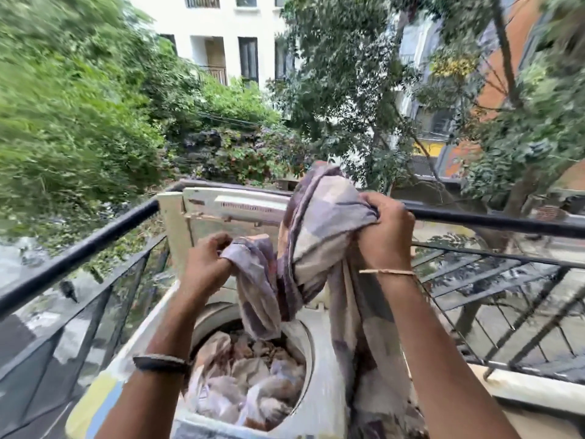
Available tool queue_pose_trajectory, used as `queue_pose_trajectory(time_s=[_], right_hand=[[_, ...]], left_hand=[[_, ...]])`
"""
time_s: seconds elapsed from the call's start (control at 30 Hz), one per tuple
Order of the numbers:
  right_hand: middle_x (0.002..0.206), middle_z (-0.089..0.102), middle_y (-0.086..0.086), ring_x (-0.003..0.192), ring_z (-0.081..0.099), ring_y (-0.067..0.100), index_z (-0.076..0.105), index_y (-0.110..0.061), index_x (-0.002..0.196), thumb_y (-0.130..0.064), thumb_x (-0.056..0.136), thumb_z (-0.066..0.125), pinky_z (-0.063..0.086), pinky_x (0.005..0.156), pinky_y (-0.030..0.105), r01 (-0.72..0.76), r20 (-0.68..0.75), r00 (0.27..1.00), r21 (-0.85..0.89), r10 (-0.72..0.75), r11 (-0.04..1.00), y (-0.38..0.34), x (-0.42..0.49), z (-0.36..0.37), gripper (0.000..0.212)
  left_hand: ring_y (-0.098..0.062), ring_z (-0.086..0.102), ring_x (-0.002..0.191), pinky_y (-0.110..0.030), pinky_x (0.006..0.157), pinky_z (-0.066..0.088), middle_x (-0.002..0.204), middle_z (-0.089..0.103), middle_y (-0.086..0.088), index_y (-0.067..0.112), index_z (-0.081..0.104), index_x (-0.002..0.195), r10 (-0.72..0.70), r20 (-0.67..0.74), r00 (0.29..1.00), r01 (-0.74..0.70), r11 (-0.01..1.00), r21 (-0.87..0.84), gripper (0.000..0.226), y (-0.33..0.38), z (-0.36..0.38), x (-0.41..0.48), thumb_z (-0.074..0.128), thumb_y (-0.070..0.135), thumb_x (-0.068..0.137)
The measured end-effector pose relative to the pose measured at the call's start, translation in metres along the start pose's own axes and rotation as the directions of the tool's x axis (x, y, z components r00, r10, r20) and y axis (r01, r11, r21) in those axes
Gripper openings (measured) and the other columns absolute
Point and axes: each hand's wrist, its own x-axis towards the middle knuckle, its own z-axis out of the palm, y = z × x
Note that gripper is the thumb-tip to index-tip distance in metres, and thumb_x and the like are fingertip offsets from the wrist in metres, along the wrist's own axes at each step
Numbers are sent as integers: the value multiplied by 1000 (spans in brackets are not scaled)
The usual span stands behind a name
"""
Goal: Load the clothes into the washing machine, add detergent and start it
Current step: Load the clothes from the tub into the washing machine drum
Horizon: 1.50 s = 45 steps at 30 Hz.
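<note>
- Nearest, the washing machine has its round drum mouth open upward. A heap of pale crumpled clothes fills it nearly to the rim, with little room left under the edge.
- Above the left side of the drum mouth, the left hand has its fingers curled round one end of a long purple-and-cream cloth.
- Higher, above the machine's right rim, the right hand clutches a bunched part of the same cloth.
- One fold of the cloth drops from between the hands into the drum mouth. A longer tail hangs over the machine's right rim, outside the drum.
- At the machine's back edge the lid stands raised. The top of the cloth rises in front of it.
- A black railing runs close along the machine's left and back sides.
- Beyond the railing are blurred trees and a white building.
</note>
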Motion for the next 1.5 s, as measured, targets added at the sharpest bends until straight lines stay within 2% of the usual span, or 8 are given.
queue_pose_trajectory(time_s=[0.33, 0.43, 0.53, 0.8, 1.0, 1.13, 1.3, 1.5], right_hand=[[88, 75, -4, 83, 69, 16, 66, -25, 96, -22, 78, 60, 55, 70, 32, -238, 232, 947, 43, 222, 970, -2, -100, 136, 19], [95, 74, 3, 93, 69, 27, 63, -24, 106, -28, 73, 54, 54, 82, 40, -298, 509, 784, -195, 356, 934, 50, -147, 165, 35], [109, 72, 11, 103, 66, 30, 67, -16, 114, -22, 76, 66, 52, 89, 38, -198, 743, 489, -416, 457, 888, 92, -181, 162, 39], [91, 76, 2, 89, 70, 19, 74, -17, 91, 2, 72, 61, 52, 79, 26, -605, 225, 662, -404, 715, 686, 192, -202, 41, 30], [144, 50, 7, 132, 48, 29, 37, -24, 144, -30, 80, 67, 37, 109, 30, -364, 391, 233, -814, 890, 453, 274, -248, -17, 71], [140, 50, 15, 133, 46, 32, 33, -14, 149, -27, 80, 71, 37, 110, 34, -523, 491, 1, -742, 871, 419, 297, -282, -2, 80], [141, 50, 13, 124, 55, 31, 4, -28, 155, -27, 70, 69, 46, 96, 35, -469, 510, 248, -681, 824, 563, 319, -283, 25, 107], [152, 37, 12, 138, 41, 30, 15, -25, 154, -6, 83, 60, 35, 112, 37, -519, 530, 357, -572, 769, 635, 336, -234, 57, 86]], left_hand=[[-18, 58, 106, -19, 89, 46, 113, 61, -3, 14, 51, 120, -265, 519, 813, 134, 952, 277, 59, -125, 1, -17, 77, 25, 68], [-21, 49, 128, -40, 110, 38, 134, 54, -4, 13, 45, 137, -311, 562, 766, 176, 943, 282, 93, -192, 22, -31, 63, 34, 47], [-25, 55, 118, -40, 103, 44, 124, 53, -3, 13, 42, 137, -326, 543, 774, 222, 942, 250, 83, -183, 38, -50, 58, 21, 56], [-17, 54, 122, -24, 100, 39, 131, 59, -1, 16, 53, 130, -123, 659, 742, 4, 984, 179, 70, -139, 117, -57, 53, 25, 60], [-24, 36, 135, -19, 106, 26, 146, 38, -13, 9, 28, 146, -102, 825, 556, -151, 963, 221, 96, -98, 193, -68, 56, 32, 57], [-26, 36, 139, -37, 108, 40, 154, 32, -6, 22, 12, 151, -186, 792, 581, -97, 951, 294, 110, -104, 230, -75, 57, 41, 52], [-29, 59, 117, -38, 89, 50, 130, 60, -5, 32, 34, 141, -236, 675, 699, -48, 927, 373, 85, -100, 241, -83, 54, 41, 59], [-22, 63, 87, -33, 70, 43, 79, 55, 9, 33, 53, 86, -192, 489, 851, -6, 927, 376, 23, -81, 237, -96, 61, 41, 66]])
